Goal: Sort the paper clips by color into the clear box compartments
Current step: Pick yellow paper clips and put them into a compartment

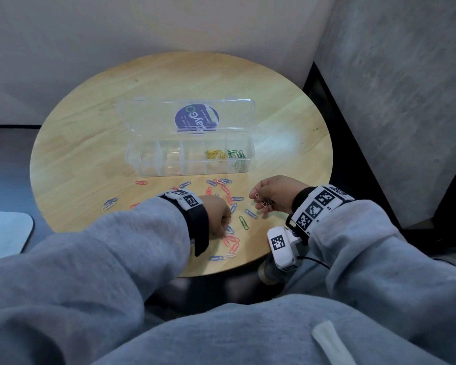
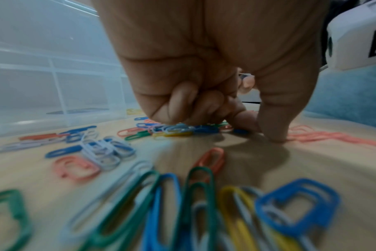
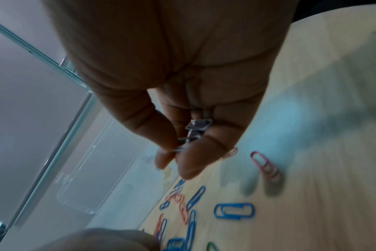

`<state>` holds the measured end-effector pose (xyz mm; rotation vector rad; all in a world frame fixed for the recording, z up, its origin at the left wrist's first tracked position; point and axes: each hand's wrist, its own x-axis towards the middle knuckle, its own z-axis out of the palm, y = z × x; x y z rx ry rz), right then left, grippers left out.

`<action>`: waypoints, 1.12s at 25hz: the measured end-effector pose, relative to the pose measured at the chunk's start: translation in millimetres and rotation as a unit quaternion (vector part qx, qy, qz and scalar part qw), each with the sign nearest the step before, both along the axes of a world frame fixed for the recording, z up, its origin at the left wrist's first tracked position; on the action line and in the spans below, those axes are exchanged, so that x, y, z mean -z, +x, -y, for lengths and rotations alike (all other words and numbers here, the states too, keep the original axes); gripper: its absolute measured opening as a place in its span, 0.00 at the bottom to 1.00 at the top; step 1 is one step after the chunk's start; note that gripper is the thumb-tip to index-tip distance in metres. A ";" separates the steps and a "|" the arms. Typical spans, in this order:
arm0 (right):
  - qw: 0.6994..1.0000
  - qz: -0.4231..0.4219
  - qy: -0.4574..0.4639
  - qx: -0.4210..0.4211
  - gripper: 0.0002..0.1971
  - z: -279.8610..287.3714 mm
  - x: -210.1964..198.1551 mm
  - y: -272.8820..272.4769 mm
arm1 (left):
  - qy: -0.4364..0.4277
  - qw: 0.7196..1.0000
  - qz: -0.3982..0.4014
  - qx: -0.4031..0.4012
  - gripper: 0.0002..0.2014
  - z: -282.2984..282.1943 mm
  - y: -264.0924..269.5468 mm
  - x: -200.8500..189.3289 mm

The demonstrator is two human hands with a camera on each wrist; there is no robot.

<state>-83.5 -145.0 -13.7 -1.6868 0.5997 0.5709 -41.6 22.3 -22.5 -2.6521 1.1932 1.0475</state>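
A clear box [image 1: 142, 164] stands open on the round wooden table [image 1: 90, 143]. Yellow clips [image 1: 215, 154] lie in its fourth compartment and green clips [image 1: 236, 154] in the rightmost; the three left ones look bare. Red, blue, white and green paper clips [image 1: 231, 200] lie scattered in front of it. My left hand [image 1: 225, 227] is curled, with forefinger and thumb tips [image 2: 275, 135] down on the table among the clips; nothing shows between them. Just above the table, my right hand [image 1: 258, 200] pinches several white clips [image 3: 195, 130] between thumb and fingers.
The box's lid [image 1: 196, 118] with a round blue sticker stands tilted back behind the compartments. Walls close in behind and to the right. The table's near edge runs just under my wrists. A pale flat object [image 1: 5, 233] lies off the table at left.
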 end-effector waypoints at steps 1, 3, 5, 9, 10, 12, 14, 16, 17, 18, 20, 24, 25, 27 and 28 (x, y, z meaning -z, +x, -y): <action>1.000 -0.003 -0.010 -0.020 0.17 -3.3 -2.2 -0.8 | -0.009 1.000 -0.001 -0.016 0.03 -1.9 0.3 -0.8; 0.997 -0.015 -0.034 -0.069 0.16 -9.5 -5.2 -2.7 | -0.036 0.997 -0.007 -0.074 0.05 -9.7 4.1 -4.7; 0.989 -0.025 -0.064 -0.132 0.15 -16.3 -6.0 -4.1 | -0.069 0.987 -0.035 -0.140 0.06 -19.5 13.5 -9.6; 0.910 0.002 -0.202 -0.362 0.10 -34.6 -8.1 -5.4 | -0.148 0.951 -0.123 -0.243 0.14 -36.3 37.9 -16.5; 0.881 0.016 -0.229 -0.414 0.09 -41.8 -9.0 -6.3 | -0.168 0.941 -0.138 -0.261 0.15 -39.9 41.0 -18.3; 0.846 0.029 -0.241 -0.474 0.07 -54.8 -8.6 -9.7 | -0.208 0.918 -0.169 -0.291 0.14 -46.3 45.2 -20.0; 0.817 0.038 -0.258 -0.514 0.08 -65.5 -3.1 -13.5 | -0.236 0.893 -0.201 -0.325 0.12 -49.8 45.8 -19.7; 0.787 0.051 -0.292 -0.542 0.09 -72.2 4.7 -15.0 | -0.242 0.868 -0.225 -0.372 0.12 -49.4 44.3 -19.3; 0.776 0.058 -0.307 -0.548 0.09 -74.1 7.8 -14.7 | -0.236 0.859 -0.232 -0.390 0.14 -48.0 42.9 -20.3; 0.769 0.063 -0.319 -0.551 0.08 -75.7 10.4 -13.8 | -0.227 0.854 -0.239 -0.402 0.16 -46.7 41.9 -21.4; 0.764 0.074 -0.331 -0.548 0.05 -76.9 12.6 -12.3 | -0.214 0.848 -0.251 -0.415 0.20 -44.7 40.7 -23.9; 0.781 0.076 -0.337 -0.521 0.04 -71.6 10.7 -9.8 | -0.203 0.840 -0.246 -0.439 0.22 -43.4 38.6 -28.7; 0.793 0.075 -0.333 -0.505 0.03 -69.4 8.5 -9.1 | -0.204 0.833 -0.251 -0.449 0.22 -43.5 38.9 -29.3; 0.830 0.070 -0.308 -0.460 0.05 -62.8 1.4 -5.5 | -0.213 0.815 -0.269 -0.468 0.21 -43.4 39.3 -31.2; 0.851 0.066 -0.293 -0.431 0.05 -59.0 -3.2 -2.5 | -0.220 0.804 -0.278 -0.477 0.21 -43.4 39.9 -32.0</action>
